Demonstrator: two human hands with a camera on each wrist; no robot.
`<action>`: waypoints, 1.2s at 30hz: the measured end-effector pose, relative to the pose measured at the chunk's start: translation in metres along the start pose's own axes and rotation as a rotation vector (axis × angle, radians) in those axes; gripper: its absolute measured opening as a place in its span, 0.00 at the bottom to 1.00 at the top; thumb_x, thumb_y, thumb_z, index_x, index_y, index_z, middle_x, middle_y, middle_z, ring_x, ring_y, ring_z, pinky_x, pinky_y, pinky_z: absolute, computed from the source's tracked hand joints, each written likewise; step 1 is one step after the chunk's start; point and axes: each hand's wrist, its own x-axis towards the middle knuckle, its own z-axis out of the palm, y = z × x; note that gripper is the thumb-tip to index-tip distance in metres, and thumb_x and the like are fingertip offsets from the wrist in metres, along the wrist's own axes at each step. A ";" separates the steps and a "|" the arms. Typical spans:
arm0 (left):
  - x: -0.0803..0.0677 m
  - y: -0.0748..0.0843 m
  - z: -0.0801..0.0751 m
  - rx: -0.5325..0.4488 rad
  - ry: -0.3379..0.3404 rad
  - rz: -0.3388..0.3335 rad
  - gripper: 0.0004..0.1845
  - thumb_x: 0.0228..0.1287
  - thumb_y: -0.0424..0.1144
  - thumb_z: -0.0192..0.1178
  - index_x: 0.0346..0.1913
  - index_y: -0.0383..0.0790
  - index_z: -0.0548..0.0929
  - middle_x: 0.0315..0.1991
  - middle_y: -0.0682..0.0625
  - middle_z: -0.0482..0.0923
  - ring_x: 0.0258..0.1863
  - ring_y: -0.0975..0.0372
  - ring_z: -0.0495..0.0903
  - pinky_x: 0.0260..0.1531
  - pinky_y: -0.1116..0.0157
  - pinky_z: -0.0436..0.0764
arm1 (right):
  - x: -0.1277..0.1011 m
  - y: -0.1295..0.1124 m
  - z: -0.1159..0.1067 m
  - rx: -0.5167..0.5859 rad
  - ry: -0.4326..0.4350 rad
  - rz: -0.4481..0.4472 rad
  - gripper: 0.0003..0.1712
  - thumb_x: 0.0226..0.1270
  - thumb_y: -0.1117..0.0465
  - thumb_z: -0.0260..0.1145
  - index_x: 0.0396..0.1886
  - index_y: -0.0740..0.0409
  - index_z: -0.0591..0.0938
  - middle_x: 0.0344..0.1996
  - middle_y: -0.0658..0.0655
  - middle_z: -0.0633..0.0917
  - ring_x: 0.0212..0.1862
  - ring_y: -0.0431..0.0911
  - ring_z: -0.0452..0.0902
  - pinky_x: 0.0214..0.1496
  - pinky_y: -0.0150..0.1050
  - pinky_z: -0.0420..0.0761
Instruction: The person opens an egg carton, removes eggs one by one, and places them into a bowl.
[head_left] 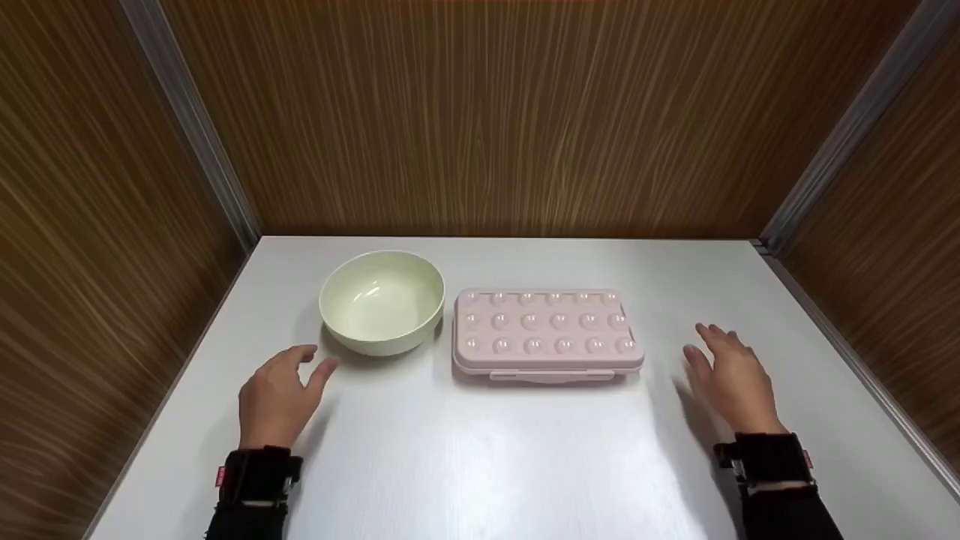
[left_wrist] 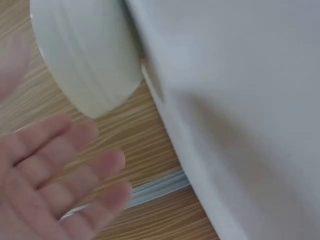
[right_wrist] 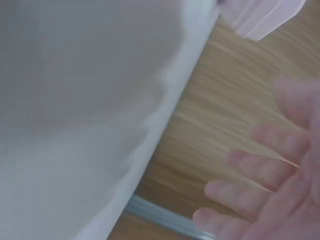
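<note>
Pale green bowl point(head_left: 382, 307), one: upright, toward the back left corner of the white table point(head_left: 480, 457). Pink lidded box point(head_left: 547, 330), one: top set with rows of round bumps, clasp point(head_left: 553, 376) facing the front edge; placed just right of the bowl, standing between it and the right hand point(head_left: 735, 379). Left hand point(head_left: 279, 394): thumb apart from the lightly bent fingers, just beside the bowl's front left side, toward the table's left edge. Right hand: fingers extended, thumb apart, clear of the box, toward the right edge. Black wrist straps point(head_left: 259, 472), two. Wood-grain panels point(head_left: 480, 112), three: walling the back, left and right edges. Grey metal strips point(head_left: 195, 127) at both back corners.
</note>
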 end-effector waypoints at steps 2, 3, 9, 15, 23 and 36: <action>-0.002 0.009 -0.002 -0.053 0.165 0.053 0.14 0.72 0.46 0.71 0.41 0.36 0.91 0.32 0.42 0.90 0.33 0.50 0.89 0.33 0.55 0.84 | -0.001 -0.013 0.000 0.059 0.064 -0.051 0.31 0.84 0.54 0.61 0.76 0.68 0.73 0.72 0.79 0.74 0.75 0.77 0.66 0.76 0.74 0.64; -0.002 0.014 -0.002 -0.078 0.239 0.087 0.12 0.72 0.44 0.71 0.35 0.37 0.91 0.26 0.44 0.88 0.27 0.54 0.86 0.28 0.59 0.80 | -0.002 -0.020 0.000 0.082 0.086 -0.087 0.30 0.83 0.55 0.62 0.76 0.67 0.73 0.72 0.78 0.75 0.74 0.76 0.68 0.75 0.73 0.66; -0.010 0.055 -0.001 -0.281 0.397 0.292 0.10 0.67 0.32 0.72 0.26 0.40 0.87 0.20 0.52 0.85 0.20 0.64 0.82 0.24 0.75 0.78 | -0.009 -0.071 0.017 0.092 0.063 -0.315 0.37 0.73 0.54 0.73 0.78 0.59 0.74 0.75 0.72 0.74 0.78 0.71 0.66 0.76 0.72 0.68; -0.026 0.095 0.021 -0.459 0.081 0.306 0.02 0.68 0.38 0.73 0.38 0.45 0.89 0.32 0.57 0.88 0.27 0.68 0.83 0.28 0.72 0.83 | -0.014 -0.108 0.044 -0.046 -0.071 -0.443 0.46 0.65 0.45 0.79 0.78 0.56 0.74 0.78 0.70 0.71 0.82 0.70 0.61 0.83 0.69 0.59; -0.038 0.123 0.053 -0.522 -0.427 0.143 0.34 0.73 0.57 0.67 0.69 0.36 0.75 0.64 0.43 0.80 0.47 0.55 0.85 0.45 0.62 0.86 | -0.014 -0.122 0.070 -0.218 -0.101 -0.411 0.46 0.65 0.46 0.79 0.80 0.52 0.73 0.77 0.73 0.71 0.79 0.76 0.63 0.77 0.79 0.59; -0.038 0.126 0.078 -0.612 -0.539 -0.097 0.49 0.74 0.59 0.65 0.83 0.34 0.57 0.75 0.35 0.69 0.50 0.56 0.85 0.50 0.56 0.85 | -0.025 -0.136 0.071 -0.267 -0.020 -0.486 0.42 0.58 0.54 0.84 0.73 0.49 0.80 0.68 0.73 0.80 0.69 0.78 0.75 0.68 0.78 0.73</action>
